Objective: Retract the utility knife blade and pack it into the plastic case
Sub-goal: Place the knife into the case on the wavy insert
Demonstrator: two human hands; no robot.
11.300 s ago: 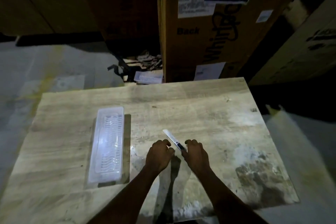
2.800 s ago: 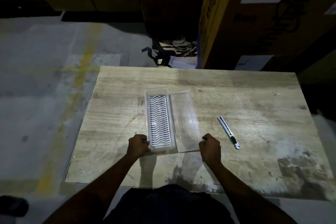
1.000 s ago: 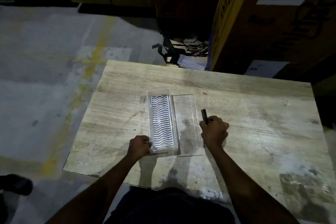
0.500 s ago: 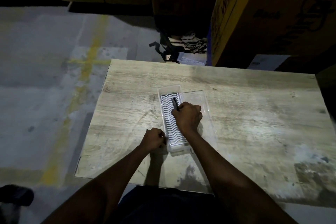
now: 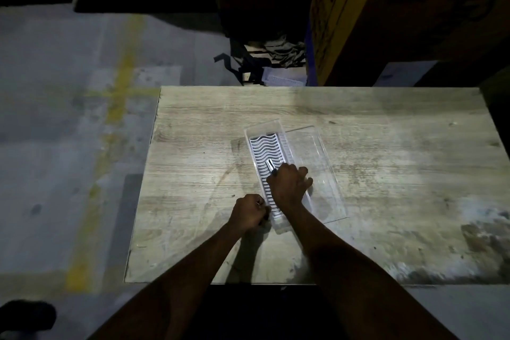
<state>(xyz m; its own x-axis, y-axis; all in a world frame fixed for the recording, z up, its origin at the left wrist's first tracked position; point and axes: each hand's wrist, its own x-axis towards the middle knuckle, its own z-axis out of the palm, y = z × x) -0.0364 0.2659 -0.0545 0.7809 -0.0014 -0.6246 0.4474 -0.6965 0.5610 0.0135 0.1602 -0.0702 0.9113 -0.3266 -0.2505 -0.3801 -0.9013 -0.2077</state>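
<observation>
The clear plastic case (image 5: 255, 130) lies open on the wooden table (image 5: 386, 163), its base lined with a wavy black-and-white insert. Its clear lid (image 5: 323, 174) lies flat to the right of the base. My right hand (image 5: 288, 183) is over the middle of the base, closed around the utility knife (image 5: 270, 166). Only the knife's silver far end shows past my fingers, low over the insert; no blade shows. My left hand (image 5: 248, 211) grips the near left corner of the case.
A tall cardboard box (image 5: 358, 14) stands behind the table's far right edge. Black straps and a small white tray (image 5: 278, 78) lie on the concrete floor beyond the far edge. A yellow painted line (image 5: 116, 107) crosses the floor at left.
My right hand carried the knife from beside the lid over into the case base and has drawn back toward me along the insert. My left hand kept holding the case corner.
</observation>
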